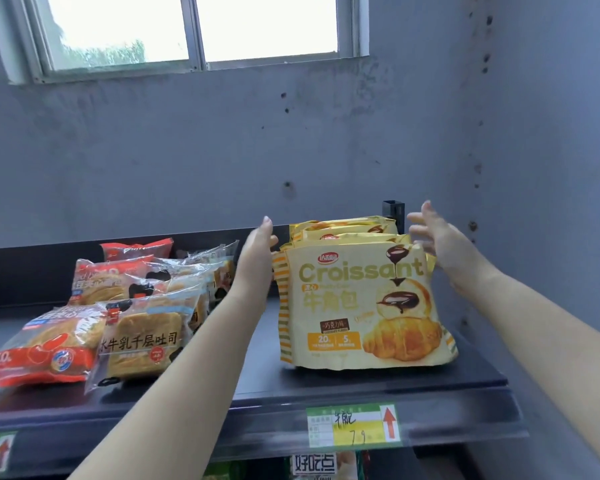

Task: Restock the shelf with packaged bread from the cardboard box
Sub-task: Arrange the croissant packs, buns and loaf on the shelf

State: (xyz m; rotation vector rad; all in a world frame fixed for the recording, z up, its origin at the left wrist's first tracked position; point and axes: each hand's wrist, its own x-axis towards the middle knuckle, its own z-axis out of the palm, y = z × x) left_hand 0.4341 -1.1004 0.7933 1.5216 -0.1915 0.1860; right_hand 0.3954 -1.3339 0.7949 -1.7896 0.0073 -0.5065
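Croissant packs [361, 306], four; hands, two

Daylight came from overexposed window [187, 29] above; wall [222, 150] dim, bluish. Soft overall focus, wide-angle bending at edges, mild glare on price tag [354, 426].

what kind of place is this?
Most likely a small shop or convenience store. A dark shelf carries a price tag on its front edge, and packaged goods stand in rows on it: croissant bags between the left hand and right hand, bread packs beside.
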